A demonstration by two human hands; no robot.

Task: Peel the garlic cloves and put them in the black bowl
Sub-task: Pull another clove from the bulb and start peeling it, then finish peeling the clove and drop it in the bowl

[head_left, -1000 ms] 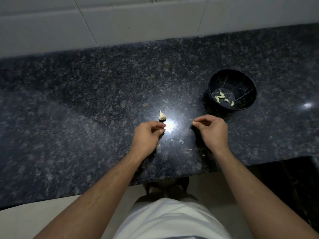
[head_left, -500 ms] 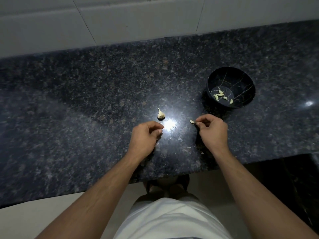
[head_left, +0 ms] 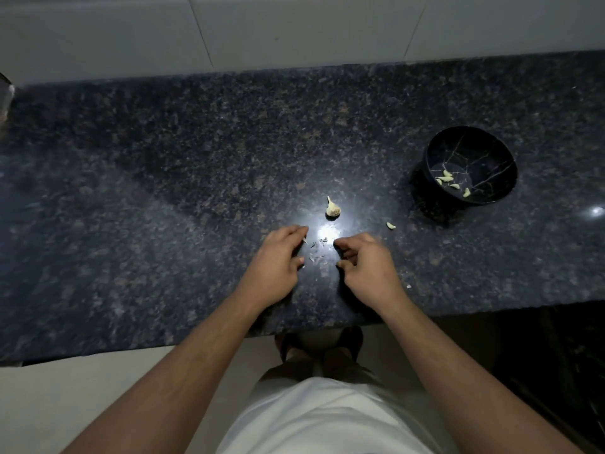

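Note:
On the dark granite counter stands a small garlic bulb, just beyond my hands. A single pale clove lies to its right, apart from my fingers. The black bowl with thin gold veins sits at the right and holds several peeled cloves. My left hand and my right hand rest low over the counter, fingers loosely curled and facing each other. Thin peel scraps lie between them. Neither hand visibly holds anything.
A bright lamp glare shines on the counter just ahead of my fingertips. A white tiled wall backs the counter. Its front edge runs just behind my wrists, with my feet on the floor below.
My right hand has let go of the clove, which now lies on the counter, and has moved left toward my left hand. The view has shifted; bulb and bowl stay put.

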